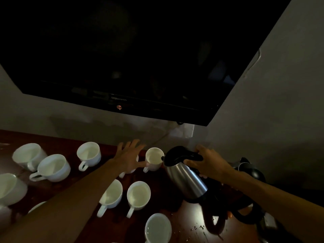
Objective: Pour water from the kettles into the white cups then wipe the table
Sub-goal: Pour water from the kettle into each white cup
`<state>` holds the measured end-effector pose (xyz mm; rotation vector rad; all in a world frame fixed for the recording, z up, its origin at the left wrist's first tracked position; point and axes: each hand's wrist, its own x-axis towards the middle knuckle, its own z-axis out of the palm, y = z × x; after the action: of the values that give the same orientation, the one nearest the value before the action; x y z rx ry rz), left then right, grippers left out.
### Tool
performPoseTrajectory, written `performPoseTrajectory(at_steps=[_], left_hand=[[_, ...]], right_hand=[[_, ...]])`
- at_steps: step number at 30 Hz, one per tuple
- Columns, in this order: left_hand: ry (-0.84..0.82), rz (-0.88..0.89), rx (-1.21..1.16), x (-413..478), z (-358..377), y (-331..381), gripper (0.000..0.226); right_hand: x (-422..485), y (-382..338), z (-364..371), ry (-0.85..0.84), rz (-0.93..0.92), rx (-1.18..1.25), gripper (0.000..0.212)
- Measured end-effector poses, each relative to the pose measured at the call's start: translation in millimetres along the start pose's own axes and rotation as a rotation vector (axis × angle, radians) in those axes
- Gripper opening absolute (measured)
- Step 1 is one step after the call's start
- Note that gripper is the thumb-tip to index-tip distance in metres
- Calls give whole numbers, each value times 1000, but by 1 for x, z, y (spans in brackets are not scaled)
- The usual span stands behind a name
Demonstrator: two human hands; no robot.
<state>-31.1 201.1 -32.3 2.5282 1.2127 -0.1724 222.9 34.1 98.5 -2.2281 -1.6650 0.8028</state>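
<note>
Steel kettle [185, 179] tilts at the table's [184, 223] far right, spout at a white cup's [154, 157] rim. The right hand [208, 162] grips its black handle, and the left hand [128, 156] hovers spread open just left. A slow tilt should avoid spills.

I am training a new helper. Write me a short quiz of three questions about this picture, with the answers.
1. True or false: the right hand grips the handle of the steel kettle.
2. The tilted kettle's spout is at the rim of which cup? A) the back cup beside the left hand; B) the front cup nearest the camera; C) the far-left cup.
3. Fill in: the left hand's fingers are ____ (spread or curled).

Key: 1 true; 2 A; 3 spread.
</note>
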Motion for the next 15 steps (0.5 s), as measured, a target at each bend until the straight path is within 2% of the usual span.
performPoseTrajectory(at_steps=[15], left_hand=[[-17,45,-44,29,12,7,93]], right_hand=[[26,-17,-11,-58,-27,-33,27]])
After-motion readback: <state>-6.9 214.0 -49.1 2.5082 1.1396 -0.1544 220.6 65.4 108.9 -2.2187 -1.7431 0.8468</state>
